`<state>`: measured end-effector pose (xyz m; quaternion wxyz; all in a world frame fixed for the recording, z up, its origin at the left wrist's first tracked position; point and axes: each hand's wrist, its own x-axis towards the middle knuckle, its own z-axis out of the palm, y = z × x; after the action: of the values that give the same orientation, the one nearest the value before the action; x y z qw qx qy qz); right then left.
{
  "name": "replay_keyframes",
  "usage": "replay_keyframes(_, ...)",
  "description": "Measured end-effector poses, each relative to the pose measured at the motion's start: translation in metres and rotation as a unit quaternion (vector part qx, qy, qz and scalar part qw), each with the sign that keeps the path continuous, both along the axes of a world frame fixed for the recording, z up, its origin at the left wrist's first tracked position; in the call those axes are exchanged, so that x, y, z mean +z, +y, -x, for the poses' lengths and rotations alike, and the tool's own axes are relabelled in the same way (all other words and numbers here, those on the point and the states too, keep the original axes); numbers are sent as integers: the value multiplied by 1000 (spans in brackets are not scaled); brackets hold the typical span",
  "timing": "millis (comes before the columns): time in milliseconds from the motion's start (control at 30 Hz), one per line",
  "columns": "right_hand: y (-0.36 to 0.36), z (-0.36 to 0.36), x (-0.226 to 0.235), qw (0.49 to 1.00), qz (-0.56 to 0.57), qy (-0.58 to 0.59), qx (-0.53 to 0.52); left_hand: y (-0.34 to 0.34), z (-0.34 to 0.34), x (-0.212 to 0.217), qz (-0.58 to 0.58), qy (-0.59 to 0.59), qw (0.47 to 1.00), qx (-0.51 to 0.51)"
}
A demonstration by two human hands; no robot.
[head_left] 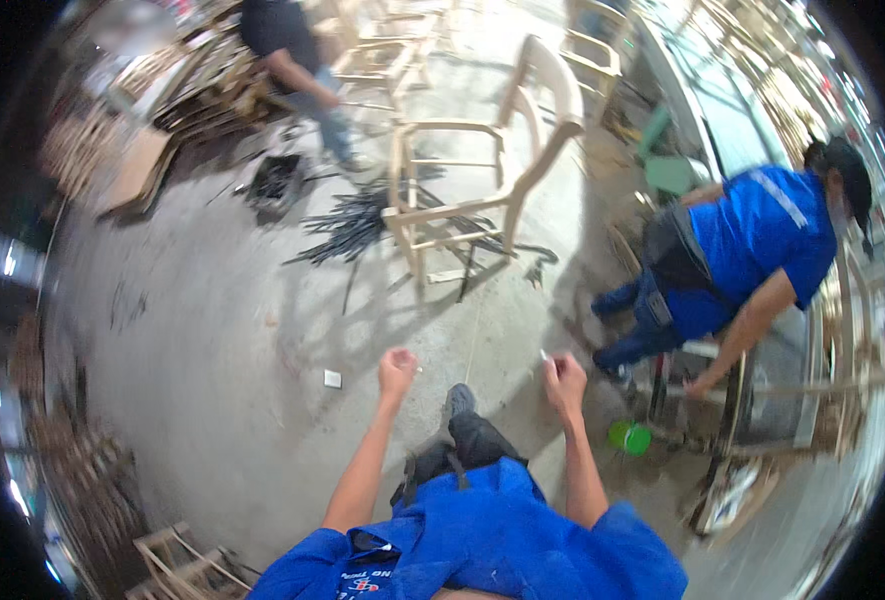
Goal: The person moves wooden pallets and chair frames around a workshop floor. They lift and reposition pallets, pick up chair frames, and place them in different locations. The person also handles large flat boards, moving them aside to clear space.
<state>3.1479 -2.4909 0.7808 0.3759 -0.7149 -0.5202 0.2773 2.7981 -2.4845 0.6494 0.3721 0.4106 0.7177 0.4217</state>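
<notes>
Both my arms reach forward above the concrete floor, one on each side of my leg. My left hand [397, 374] is closed, with a tiny pale tip showing beside its fingers; what it holds is too small to name. In my right hand [565, 384], the fingers pinch a small white stick-like piece [544, 355]. Ahead of both hands, apart from them, stands an unfinished wooden chair frame [450, 128] with a curved backrest and no seat panel. Long black strips [347, 226] lie in a loose pile under and beside it.
A person in blue [752, 240] bends over at the right, near a green container [629, 437]. Another person [297, 70] stands far left. A black crate [277, 184] and a small white square [333, 379] are on the floor. Stacked wood pieces [87, 155] line the left side.
</notes>
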Motion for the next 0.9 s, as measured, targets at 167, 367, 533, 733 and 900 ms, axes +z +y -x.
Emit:
replay_keyframes(167, 201, 71, 65, 994, -93, 44, -38, 219, 70, 19, 82, -164, 982, 54)
replay_keyframes(367, 388, 109, 68, 968, -176, 30, -175, 483, 131, -104, 147, -23, 988, 46)
replay_keyframes(533, 493, 103, 26, 941, -145, -30, -304, 538, 76, -139, 234, -101, 941, -223)
replay_keyframes(733, 629, 85, 26, 880, -181, -137, -417, 469, 18, -127, 296, -172, 917, -206)
replay_keyframes(900, 686, 48, 14, 834, -247, -135, -474, 545, 5, -117, 405, -406, 807, 140)
